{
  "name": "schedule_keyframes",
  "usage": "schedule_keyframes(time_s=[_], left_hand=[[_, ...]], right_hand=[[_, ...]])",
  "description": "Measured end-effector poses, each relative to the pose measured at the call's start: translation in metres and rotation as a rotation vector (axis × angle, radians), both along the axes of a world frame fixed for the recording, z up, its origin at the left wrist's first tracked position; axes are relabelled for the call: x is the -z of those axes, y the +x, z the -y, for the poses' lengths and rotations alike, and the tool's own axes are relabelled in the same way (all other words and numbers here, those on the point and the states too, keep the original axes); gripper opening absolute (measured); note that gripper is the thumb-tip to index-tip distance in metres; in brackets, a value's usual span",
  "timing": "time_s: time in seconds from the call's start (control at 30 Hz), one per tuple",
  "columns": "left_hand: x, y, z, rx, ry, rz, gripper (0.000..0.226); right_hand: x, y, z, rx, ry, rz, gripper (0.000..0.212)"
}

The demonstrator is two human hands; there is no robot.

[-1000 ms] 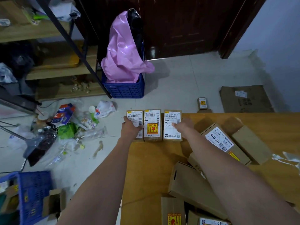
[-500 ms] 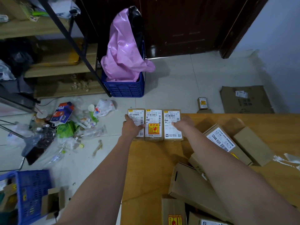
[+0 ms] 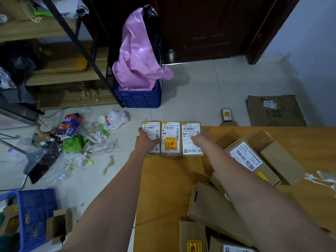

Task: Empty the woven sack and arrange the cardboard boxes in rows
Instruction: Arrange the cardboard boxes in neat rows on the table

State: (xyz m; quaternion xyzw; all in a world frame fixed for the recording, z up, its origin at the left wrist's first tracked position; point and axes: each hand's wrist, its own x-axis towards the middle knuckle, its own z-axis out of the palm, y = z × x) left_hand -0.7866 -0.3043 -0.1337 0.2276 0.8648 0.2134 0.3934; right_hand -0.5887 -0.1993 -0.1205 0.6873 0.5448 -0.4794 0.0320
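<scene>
Three small labelled cardboard boxes stand side by side in a row at the far left corner of the wooden table (image 3: 163,188): a left box (image 3: 151,126), a middle box (image 3: 170,139) with a yellow fragile sticker, and a right box (image 3: 190,149). My left hand (image 3: 146,140) rests on the left box, thumb lying across its top. My right hand (image 3: 201,138) lies flat against the right box. Several larger boxes lie jumbled on the table nearer me, among them a long labelled box (image 3: 249,160) and a plain box (image 3: 211,208). No woven sack is in view.
Litter (image 3: 72,140) covers the floor left of the table. A blue crate (image 3: 140,99) with a pink bag (image 3: 140,57) stands by the shelf rack (image 3: 60,77). Another blue crate (image 3: 34,215) sits at lower left. A small box (image 3: 226,114) and flattened cardboard (image 3: 274,110) lie beyond the table.
Both hands stay on the outer boxes of the row; the three boxes sit a little tighter together. Nothing else moved.
</scene>
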Motion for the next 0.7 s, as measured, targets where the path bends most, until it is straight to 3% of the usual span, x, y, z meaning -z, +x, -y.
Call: schedule_keyframes(time_s=[0.13, 0.4, 0.53, 0.7], left_hand=[[-0.001, 0.002, 0.001, -0.009, -0.004, 0.023, 0.106], [-0.010, 0.008, -0.004, 0.029, -0.147, -0.048, 0.123], [-0.034, 0.022, -0.010, 0.014, -0.126, -0.205, 0.108], [-0.062, 0.051, -0.031, 0.106, -0.017, -0.231, 0.087]], right_hand=[[0.003, -0.003, 0.005, 0.007, 0.051, 0.003, 0.023], [-0.004, -0.008, 0.002, 0.083, -0.099, -0.085, 0.041], [-0.018, -0.001, -0.001, 0.132, -0.031, -0.047, 0.073], [-0.045, 0.023, -0.008, 0.112, 0.077, 0.001, 0.080]])
